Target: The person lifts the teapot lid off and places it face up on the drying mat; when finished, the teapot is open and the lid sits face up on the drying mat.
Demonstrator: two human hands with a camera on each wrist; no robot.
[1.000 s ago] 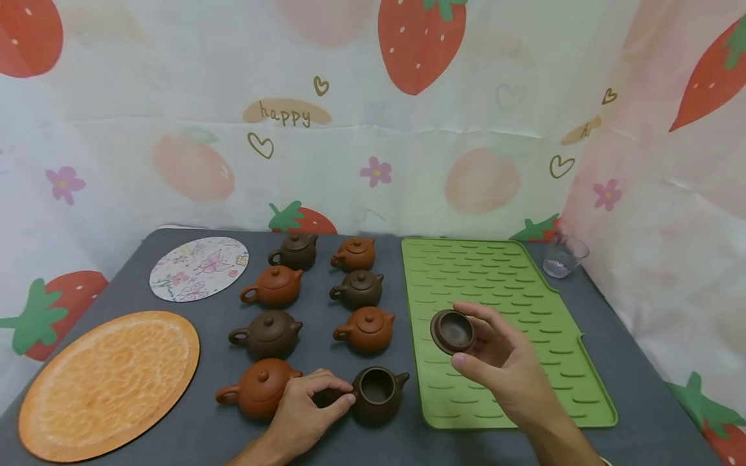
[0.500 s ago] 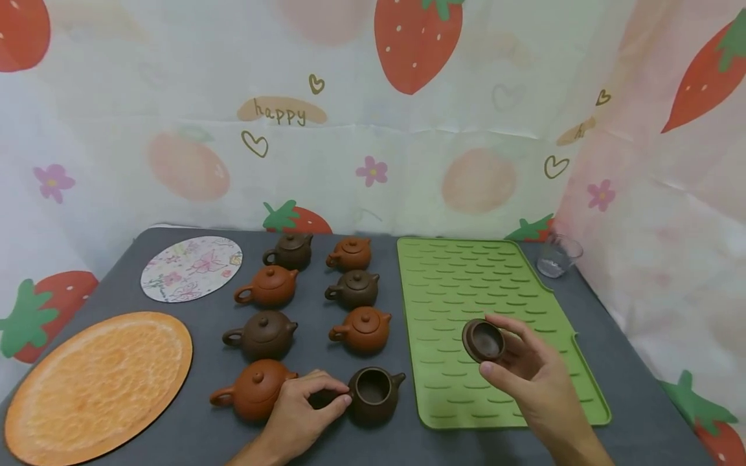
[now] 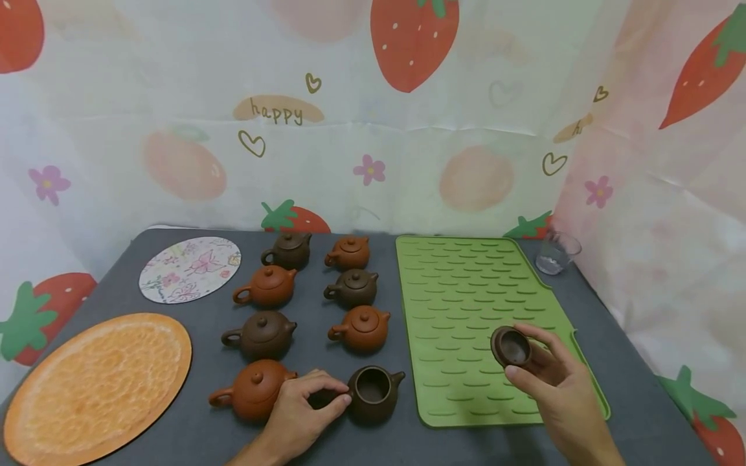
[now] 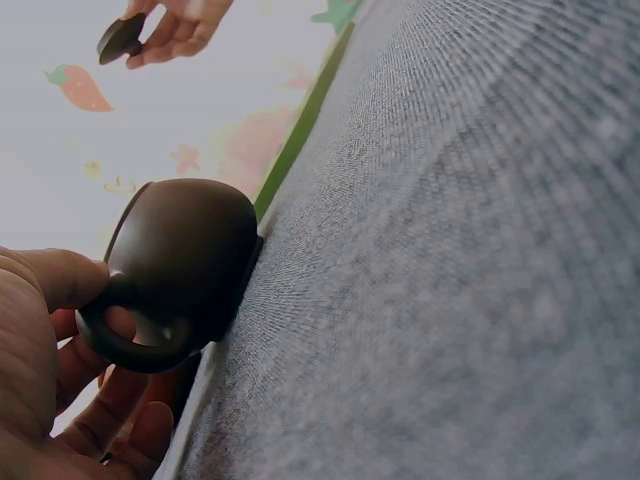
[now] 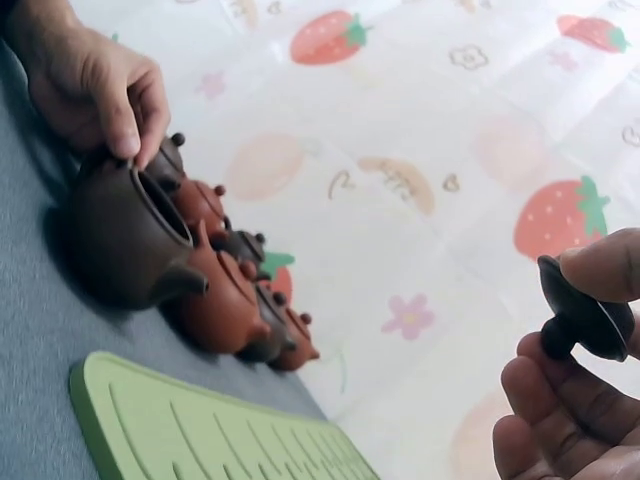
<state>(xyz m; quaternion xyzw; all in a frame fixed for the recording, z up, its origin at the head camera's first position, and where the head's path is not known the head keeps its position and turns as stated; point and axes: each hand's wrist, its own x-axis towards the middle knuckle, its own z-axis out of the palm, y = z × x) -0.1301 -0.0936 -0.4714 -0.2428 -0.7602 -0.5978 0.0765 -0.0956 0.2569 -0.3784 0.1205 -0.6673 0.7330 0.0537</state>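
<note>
A dark brown teapot (image 3: pixel 375 408) without its lid stands on the table at the front, its spout to the right and its inside in sight. My left hand (image 3: pixel 305 404) pinches its handle (image 4: pixel 150 350) between thumb and fingers. Over the green mat, my right hand (image 3: pixel 562 382) holds the dark brown lid (image 3: pixel 511 347) by its edge. The lid's hollow underside faces up toward the head view, and its knob (image 5: pixel 558 338) shows in the right wrist view beside the fingers. An orange-brown teapot (image 3: pixel 256 390) sits just behind my left hand, partly covered by it.
Several lidded teapots, dark brown (image 3: pixel 260 335) and orange-brown (image 3: pixel 361 329), stand in two columns. The green ridged mat (image 3: pixel 449 336) lies on the right, with a clear glass (image 3: pixel 553 254) behind it. On the left lie a round orange mat (image 3: pixel 105 382) and a white patterned one (image 3: pixel 190 268).
My right hand has carried the lid to the right and slightly down, farther over the green mat. My left hand has stayed at the teapot's handle. The head view has shifted slightly.
</note>
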